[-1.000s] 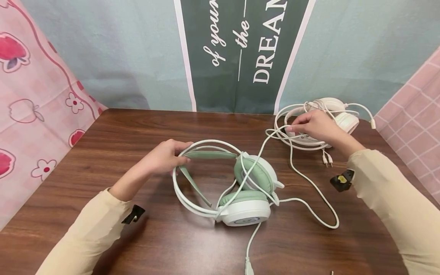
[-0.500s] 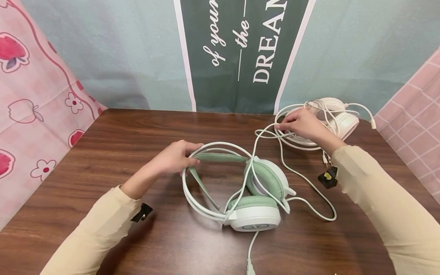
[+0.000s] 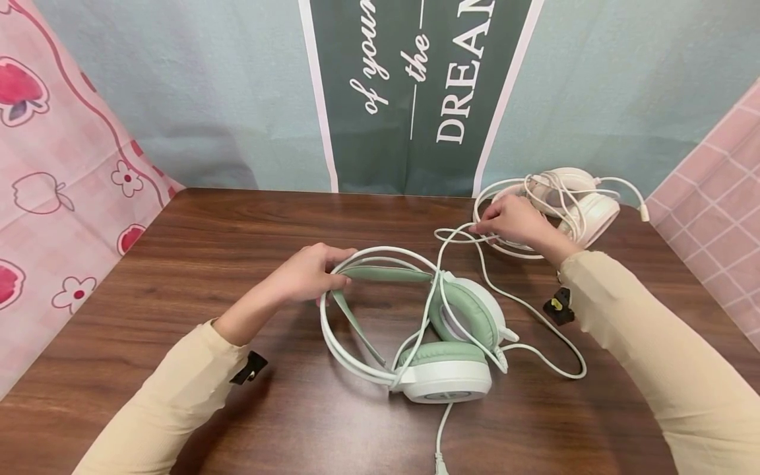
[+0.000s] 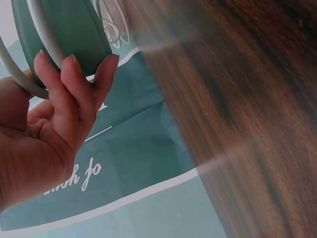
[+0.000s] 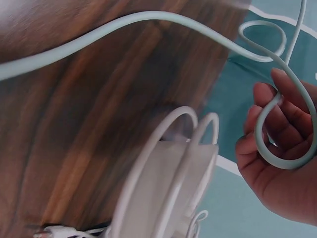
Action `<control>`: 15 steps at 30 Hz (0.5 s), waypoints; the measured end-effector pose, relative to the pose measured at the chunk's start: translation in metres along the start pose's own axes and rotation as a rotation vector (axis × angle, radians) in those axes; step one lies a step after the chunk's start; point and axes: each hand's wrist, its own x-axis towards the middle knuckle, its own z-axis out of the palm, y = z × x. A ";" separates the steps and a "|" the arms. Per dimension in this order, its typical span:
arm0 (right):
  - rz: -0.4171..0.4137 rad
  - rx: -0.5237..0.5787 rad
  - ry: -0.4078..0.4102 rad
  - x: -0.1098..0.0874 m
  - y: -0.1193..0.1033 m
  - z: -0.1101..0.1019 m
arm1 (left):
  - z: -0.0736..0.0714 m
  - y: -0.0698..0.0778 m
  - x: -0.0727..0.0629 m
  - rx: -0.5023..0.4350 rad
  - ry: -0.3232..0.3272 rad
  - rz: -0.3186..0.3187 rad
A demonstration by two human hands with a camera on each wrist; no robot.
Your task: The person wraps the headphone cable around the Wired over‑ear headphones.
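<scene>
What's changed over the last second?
The left hand and the green-and-white headset it grips shifted right; the right hand, pinching the cable, moved left. Neither hand let go. The white headset stayed put.

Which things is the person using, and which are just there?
Seemingly in the job:
white headphones with pale green padded ear cups, gripped by the left hand
thin pale green cable, looped in the right hand

Just there:
white headset with coiled cables
dark green wall hanging with white letters
</scene>
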 end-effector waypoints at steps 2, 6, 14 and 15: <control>0.019 -0.012 -0.038 -0.002 0.004 0.001 | 0.000 -0.001 0.000 0.001 0.000 0.001; 0.005 -0.022 -0.100 -0.005 0.012 0.000 | 0.001 -0.002 -0.001 -0.001 0.002 -0.004; -0.001 -0.004 -0.278 -0.013 0.025 -0.008 | 0.002 -0.003 -0.004 0.026 0.017 -0.009; -0.001 0.005 -0.289 -0.014 0.026 -0.009 | 0.003 -0.003 -0.004 0.025 0.017 -0.007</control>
